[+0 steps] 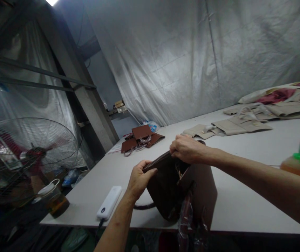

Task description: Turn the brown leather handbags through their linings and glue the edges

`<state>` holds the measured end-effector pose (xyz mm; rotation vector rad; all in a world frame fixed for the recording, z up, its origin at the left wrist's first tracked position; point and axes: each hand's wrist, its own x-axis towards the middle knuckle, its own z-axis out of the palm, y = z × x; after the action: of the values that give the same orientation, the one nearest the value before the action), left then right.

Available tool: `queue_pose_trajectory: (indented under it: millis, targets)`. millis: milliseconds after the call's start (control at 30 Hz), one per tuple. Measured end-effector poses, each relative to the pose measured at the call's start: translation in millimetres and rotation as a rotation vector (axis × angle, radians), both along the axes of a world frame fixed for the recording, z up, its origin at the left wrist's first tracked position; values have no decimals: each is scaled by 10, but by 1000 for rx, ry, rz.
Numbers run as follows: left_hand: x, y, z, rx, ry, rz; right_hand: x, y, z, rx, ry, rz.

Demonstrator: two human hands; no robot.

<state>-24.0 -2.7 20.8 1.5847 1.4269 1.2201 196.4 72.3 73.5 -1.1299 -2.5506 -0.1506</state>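
Note:
A dark brown handbag (181, 192) stands upright near the front edge of a white table (244, 206). My left hand (138, 178) is closed on the bag's top rim at its near left corner. My right hand (188, 149) is curled over the far side of the rim, fingers wrapped on the edge. The bag's mouth is pulled apart between the two hands. A handle wrapped in clear plastic (185, 217) hangs down the bag's front.
A white power bank (109, 202) with a cable lies left of the bag. A brown bag (141, 138) lies at the far left; beige bag pieces (229, 126) further back. A green-capped bottle (299, 164) stands right. A fan (29, 157) and a jar (54, 199) are left.

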Motion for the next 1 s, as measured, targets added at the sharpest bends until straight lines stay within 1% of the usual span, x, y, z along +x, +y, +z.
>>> queue_pose_trajectory:
  millis: [133,400,600,800,900,1000]
  targets:
    - [-6,-11,-12,16,10,-14,-51,-72,55,56,-59,-85]
    - [-2,-55,-39,19,-11,-1,-110,-111,60,122,-101,-124]
    - [-2,-75,-44,65,-10,7,-101,-137,78,121,-105,-120]
    - [6,-106,-75,85,-44,-20,-97,-136,68,100,-94,-130]
    - [40,-116,-98,108,-33,30,-96,-131,62,95,-93,-136]
    - [84,-105,-143,173,25,143,-69,-134,63,96,-88,-127]
